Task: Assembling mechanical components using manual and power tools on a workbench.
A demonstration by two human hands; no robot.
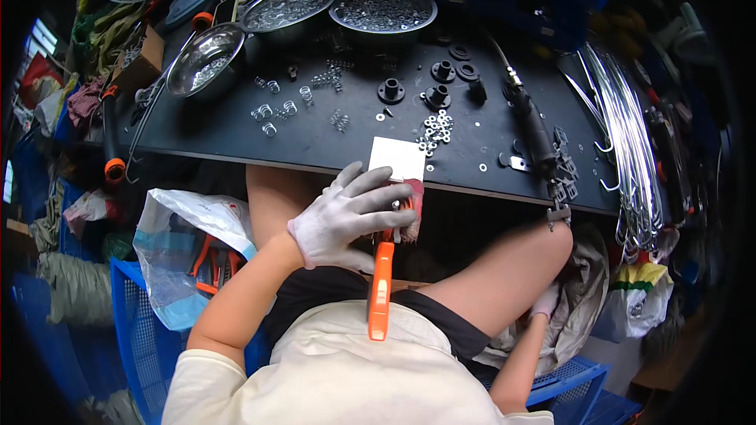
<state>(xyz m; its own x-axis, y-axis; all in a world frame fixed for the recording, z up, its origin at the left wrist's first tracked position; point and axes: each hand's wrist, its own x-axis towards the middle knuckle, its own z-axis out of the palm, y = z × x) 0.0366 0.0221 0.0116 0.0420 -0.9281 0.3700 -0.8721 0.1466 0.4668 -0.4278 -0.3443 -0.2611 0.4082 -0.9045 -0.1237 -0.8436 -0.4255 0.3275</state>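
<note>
My left hand (342, 216), in a grey-white glove, has its fingers stretched out over the upper part of an orange-handled tool (379, 291). The tool points toward my body, and its metal part is mostly covered by the fingers. A small shiny round piece (396, 205) shows near the fingertips. Under and beyond them, a white block (397, 159) and a reddish cloth pad (415, 205) sit at the table edge. Low on the right, my gloved right hand (547, 299) is down in a grey sack (583, 291) beside my thigh; its fingers are hidden.
The dark table (315, 145) bears springs (286, 108), black flanged parts (438, 96), white washers (438, 127) and a power driver (538, 134). Metal bowls (383, 8) stand at the back. Long metal hooks (626, 134) lie right. A plastic bag (185, 228) with orange-handled tools hangs left.
</note>
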